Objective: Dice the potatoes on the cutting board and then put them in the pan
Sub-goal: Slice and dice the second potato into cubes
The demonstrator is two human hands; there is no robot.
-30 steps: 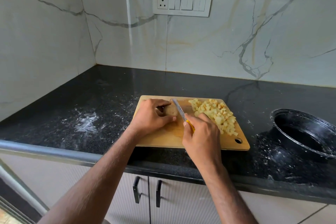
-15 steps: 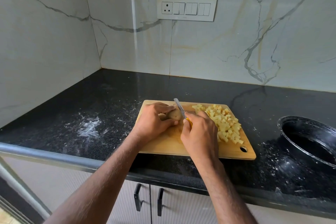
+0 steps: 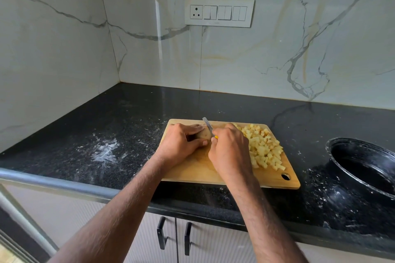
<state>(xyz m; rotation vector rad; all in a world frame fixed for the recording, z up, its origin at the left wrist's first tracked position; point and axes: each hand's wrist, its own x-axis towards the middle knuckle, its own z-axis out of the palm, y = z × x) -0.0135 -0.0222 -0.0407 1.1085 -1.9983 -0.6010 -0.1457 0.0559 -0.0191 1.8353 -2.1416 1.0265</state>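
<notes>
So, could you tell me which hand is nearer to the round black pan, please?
Right. The right hand holds the knife mid-board, nearer the round black pan; the left hand lies farther left.

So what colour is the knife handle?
Yellow: the knife handle peeks out of the right hand, head view.

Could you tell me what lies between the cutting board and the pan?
In the head view, only bare black countertop with white specks separates cutting board from pan.

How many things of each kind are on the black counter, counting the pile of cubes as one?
Rectangular wooden cutting board: 1
Pile of pale yellow potato cubes: 1
Uncut brown potato piece: 1
Yellow-handled steel knife: 1
Round black pan: 1
Total: 5
</notes>
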